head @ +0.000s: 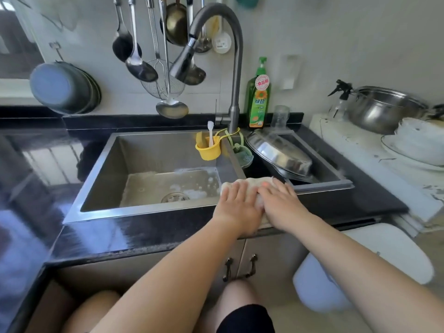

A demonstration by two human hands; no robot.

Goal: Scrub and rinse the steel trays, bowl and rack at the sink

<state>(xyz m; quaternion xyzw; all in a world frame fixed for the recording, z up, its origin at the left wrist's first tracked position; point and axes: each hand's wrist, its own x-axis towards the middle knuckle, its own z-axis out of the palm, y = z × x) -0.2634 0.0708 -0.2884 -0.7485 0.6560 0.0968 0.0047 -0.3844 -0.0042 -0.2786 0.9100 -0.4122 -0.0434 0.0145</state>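
Head view: both hands, left (236,204) and right (280,200), press flat on a cloth (249,183) beside the sink (105,174).

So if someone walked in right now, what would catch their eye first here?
Most likely the two hands, left hand and right hand, pressed flat side by side on a pale cloth draped over the divider between the sink basins. Next, the tall curved faucet arching over the soapy left basin, and the bright green dish soap bottle behind the sink.
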